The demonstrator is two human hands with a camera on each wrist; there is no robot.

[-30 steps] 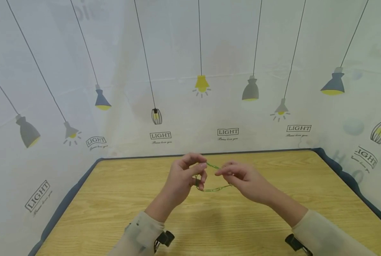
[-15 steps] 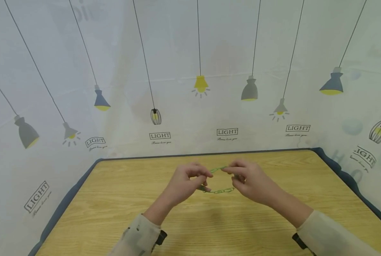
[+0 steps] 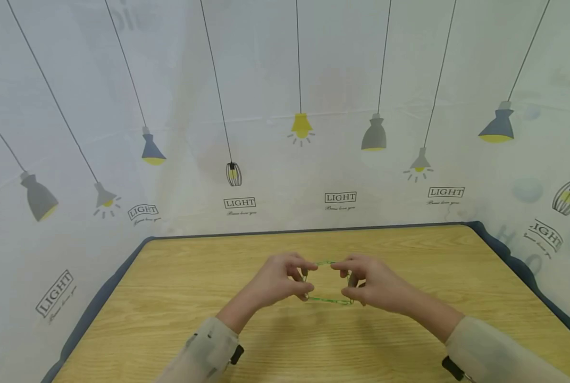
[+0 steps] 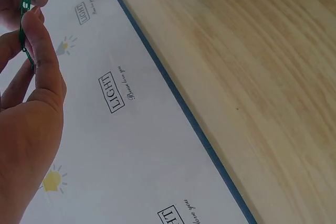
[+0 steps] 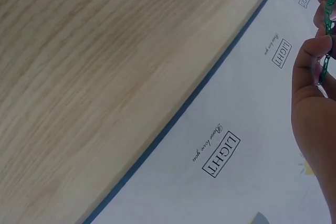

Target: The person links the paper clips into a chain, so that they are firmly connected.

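Note:
A thin green chain of linked paper clips [image 3: 328, 301] forms a loop stretched between the two hands, above the table. My left hand [image 3: 282, 279] grips the loop's left end with thumb and curled fingers. On the other side my right hand [image 3: 373, 282] holds the right end the same way, forefinger along the far strand. In the left wrist view the green chain [image 4: 25, 1] runs upward from the thumb toward the other hand. The right wrist view shows the chain [image 5: 328, 6] at its right edge, partly hidden by fingers.
Below the hands spreads a wood-grain table [image 3: 208, 282] with a dark blue edge [image 3: 246, 233]. A pale backdrop [image 3: 266, 64] printed with hanging lamps encloses its back and sides. Both forearms wear light sleeves with black mounts [image 3: 452, 368] at the wrists.
Both hands have come down a little toward the table. The left fingers have shifted their grip, and the loop now spreads into a wider, roughly rectangular shape.

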